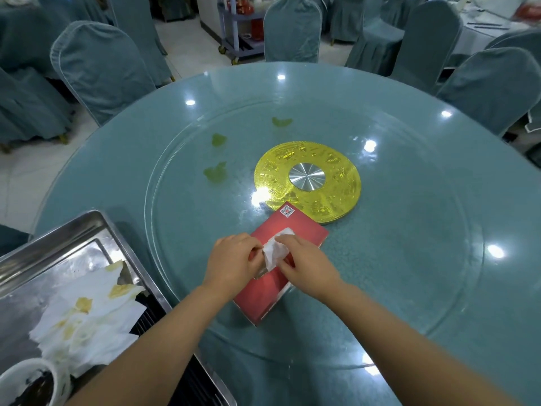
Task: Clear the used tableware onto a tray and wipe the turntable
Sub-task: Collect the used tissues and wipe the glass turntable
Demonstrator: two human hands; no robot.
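Turntable [395,259] glass lies under both hands, green smears [218,139] beyond them. Left hand [234,259] and right hand [304,265] each pinch a white tissue [275,253] over the red tissue box [281,268], likely for wiping. Tray [73,230] with soiled napkins [87,312] sits left.

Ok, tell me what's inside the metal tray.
The metal tray holds crumpled, yellow-stained white napkins and a white bowl with dark residue. The napkins and an arm hide whatever lies beneath them.
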